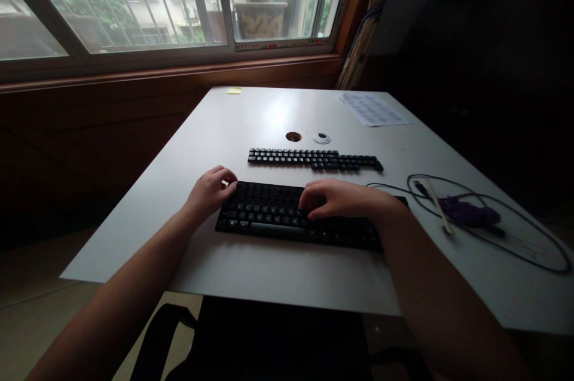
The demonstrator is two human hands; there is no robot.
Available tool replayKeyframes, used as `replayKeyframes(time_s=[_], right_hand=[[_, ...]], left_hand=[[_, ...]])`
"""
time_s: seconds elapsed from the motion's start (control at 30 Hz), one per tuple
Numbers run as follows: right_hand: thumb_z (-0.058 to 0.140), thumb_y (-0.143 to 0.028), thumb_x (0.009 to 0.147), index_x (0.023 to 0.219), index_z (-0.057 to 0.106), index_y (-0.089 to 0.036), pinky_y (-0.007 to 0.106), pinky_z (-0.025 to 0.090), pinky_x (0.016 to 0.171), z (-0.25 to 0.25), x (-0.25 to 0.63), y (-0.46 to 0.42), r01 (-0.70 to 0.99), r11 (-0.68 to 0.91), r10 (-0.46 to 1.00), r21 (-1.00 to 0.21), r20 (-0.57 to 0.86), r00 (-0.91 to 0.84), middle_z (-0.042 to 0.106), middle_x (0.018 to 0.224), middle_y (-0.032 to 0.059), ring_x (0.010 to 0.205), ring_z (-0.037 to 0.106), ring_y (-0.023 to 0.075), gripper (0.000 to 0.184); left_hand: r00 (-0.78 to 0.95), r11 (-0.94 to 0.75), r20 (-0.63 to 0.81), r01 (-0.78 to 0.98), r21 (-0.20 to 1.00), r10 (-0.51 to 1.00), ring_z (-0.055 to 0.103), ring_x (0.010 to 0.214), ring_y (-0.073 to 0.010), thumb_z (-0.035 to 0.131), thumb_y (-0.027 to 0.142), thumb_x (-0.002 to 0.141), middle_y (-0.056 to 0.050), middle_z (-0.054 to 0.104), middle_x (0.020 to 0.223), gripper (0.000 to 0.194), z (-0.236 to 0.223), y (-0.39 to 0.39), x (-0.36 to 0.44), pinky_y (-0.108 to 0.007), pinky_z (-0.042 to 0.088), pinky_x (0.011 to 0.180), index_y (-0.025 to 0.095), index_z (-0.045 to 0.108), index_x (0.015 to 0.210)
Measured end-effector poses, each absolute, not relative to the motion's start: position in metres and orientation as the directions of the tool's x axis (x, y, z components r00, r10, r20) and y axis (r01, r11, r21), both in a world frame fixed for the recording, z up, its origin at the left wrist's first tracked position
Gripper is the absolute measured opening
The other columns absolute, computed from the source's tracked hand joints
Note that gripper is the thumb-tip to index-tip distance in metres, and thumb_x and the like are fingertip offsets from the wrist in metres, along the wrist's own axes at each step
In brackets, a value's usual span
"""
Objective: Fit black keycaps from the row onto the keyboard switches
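A black keyboard [278,229] lies near the table's front edge. Its lower rows carry lettered keycaps, while the upper rows look dark and bare. At its far left corner, my left hand [211,189] has thumb and fingers closed on the edge. My right hand [334,197] is over the middle of the keyboard, fingers curled and thumb bent towards them; what is between them, if anything, is hidden. Beyond the keyboard, loose black keycaps [287,157] stand in close rows. My right wrist and forearm cover part of the keyboard's right side.
The white table [201,142] has a cable hole [293,137] with a round white cover [321,138] beside it. On the right lie a looped black cable [529,222], a purple cloth-like item [469,212] and a pale stick [439,206]. Printed sheets [374,109] and a yellow note [234,91] lie farther back.
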State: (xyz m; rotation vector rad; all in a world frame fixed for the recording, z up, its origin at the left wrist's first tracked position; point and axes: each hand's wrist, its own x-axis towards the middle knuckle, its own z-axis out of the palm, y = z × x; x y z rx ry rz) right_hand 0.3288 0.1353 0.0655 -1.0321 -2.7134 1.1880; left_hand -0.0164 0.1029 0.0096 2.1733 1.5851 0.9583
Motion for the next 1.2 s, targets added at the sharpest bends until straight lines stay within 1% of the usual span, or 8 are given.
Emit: replayKeyframes(time_s=[0.13, 0.23, 0.4, 0.6, 0.67, 0.8, 0.97, 1.2], right_hand=[[0.076, -0.036, 0.079, 0.103, 0.075, -0.026, 0.031, 0.052, 0.072, 0.069, 0.328, 0.134, 0.591, 0.463, 0.593, -0.660, -0.265, -0.760, 0.074, 0.096, 0.0030, 0.086, 0.067, 0.0210, 0.026], [0.075, -0.042, 0.082, 0.105, 0.075, -0.026, 0.031, 0.051, 0.073, 0.069, 0.332, 0.135, 0.599, 0.464, 0.631, -0.653, -0.232, -0.740, 0.073, 0.098, 0.0033, 0.087, 0.066, 0.0207, 0.028], [0.070, -0.044, 0.087, 0.106, 0.072, -0.025, 0.034, 0.052, 0.090, 0.067, 0.338, 0.139, 0.576, 0.501, 0.685, -0.646, -0.111, -0.720, 0.067, 0.112, 0.0052, 0.100, 0.064, 0.0215, 0.027], [0.073, -0.050, 0.085, 0.121, 0.068, -0.033, 0.041, 0.045, 0.107, 0.062, 0.339, 0.140, 0.626, 0.550, 0.701, -0.553, -0.101, -0.706, 0.058, 0.127, 0.0054, 0.121, 0.055, 0.0274, 0.041], [0.073, -0.052, 0.084, 0.125, 0.065, -0.035, 0.042, 0.043, 0.111, 0.059, 0.339, 0.140, 0.632, 0.552, 0.697, -0.544, -0.116, -0.708, 0.056, 0.130, 0.0051, 0.126, 0.053, 0.0283, 0.045], [0.075, -0.053, 0.082, 0.130, 0.063, -0.035, 0.042, 0.044, 0.111, 0.057, 0.339, 0.140, 0.639, 0.527, 0.693, -0.560, -0.152, -0.704, 0.056, 0.134, 0.0050, 0.126, 0.054, 0.0284, 0.052], [0.075, -0.053, 0.082, 0.130, 0.063, -0.033, 0.039, 0.045, 0.110, 0.058, 0.338, 0.139, 0.631, 0.522, 0.688, -0.574, -0.154, -0.709, 0.060, 0.132, 0.0046, 0.125, 0.057, 0.0278, 0.053], [0.075, -0.052, 0.082, 0.130, 0.063, -0.034, 0.040, 0.045, 0.110, 0.059, 0.339, 0.139, 0.626, 0.512, 0.684, -0.588, -0.161, -0.711, 0.060, 0.133, 0.0043, 0.125, 0.057, 0.0281, 0.053]], left_hand=[[0.179, -0.362, 0.351, 0.736, 0.572, 0.919, 0.066, 0.077, -0.0162, 0.061, 0.030, 0.089, -0.004, 0.064, 0.092, 0.014, 0.009, 0.103, -0.017, -0.028, 0.060, 0.068, 0.019, 0.069, 0.085], [0.177, -0.359, 0.349, 0.737, 0.572, 0.920, 0.066, 0.077, -0.0163, 0.061, 0.030, 0.089, -0.004, 0.065, 0.092, 0.014, 0.009, 0.103, -0.017, -0.028, 0.060, 0.067, 0.019, 0.069, 0.085], [0.179, -0.356, 0.344, 0.742, 0.568, 0.922, 0.066, 0.076, -0.0158, 0.060, 0.030, 0.090, -0.004, 0.065, 0.093, 0.014, 0.008, 0.103, -0.017, -0.028, 0.060, 0.067, 0.019, 0.069, 0.086], [0.184, -0.361, 0.347, 0.745, 0.562, 0.920, 0.065, 0.078, -0.0162, 0.060, 0.029, 0.090, -0.004, 0.064, 0.093, 0.013, 0.008, 0.103, -0.017, -0.028, 0.059, 0.068, 0.019, 0.069, 0.086], [0.185, -0.363, 0.349, 0.744, 0.561, 0.919, 0.066, 0.078, -0.0164, 0.060, 0.029, 0.090, -0.004, 0.064, 0.093, 0.014, 0.009, 0.103, -0.017, -0.029, 0.059, 0.069, 0.019, 0.069, 0.086], [0.186, -0.364, 0.349, 0.743, 0.561, 0.918, 0.066, 0.078, -0.0166, 0.060, 0.029, 0.089, -0.004, 0.065, 0.093, 0.013, 0.008, 0.103, -0.017, -0.029, 0.060, 0.069, 0.019, 0.068, 0.085], [0.180, -0.356, 0.342, 0.742, 0.568, 0.922, 0.066, 0.077, -0.0166, 0.060, 0.029, 0.089, -0.004, 0.065, 0.093, 0.013, 0.009, 0.103, -0.017, -0.029, 0.060, 0.068, 0.019, 0.069, 0.085], [0.177, -0.354, 0.342, 0.741, 0.571, 0.923, 0.066, 0.077, -0.0163, 0.061, 0.029, 0.089, -0.004, 0.065, 0.093, 0.013, 0.010, 0.102, -0.016, -0.029, 0.060, 0.068, 0.019, 0.069, 0.085]])
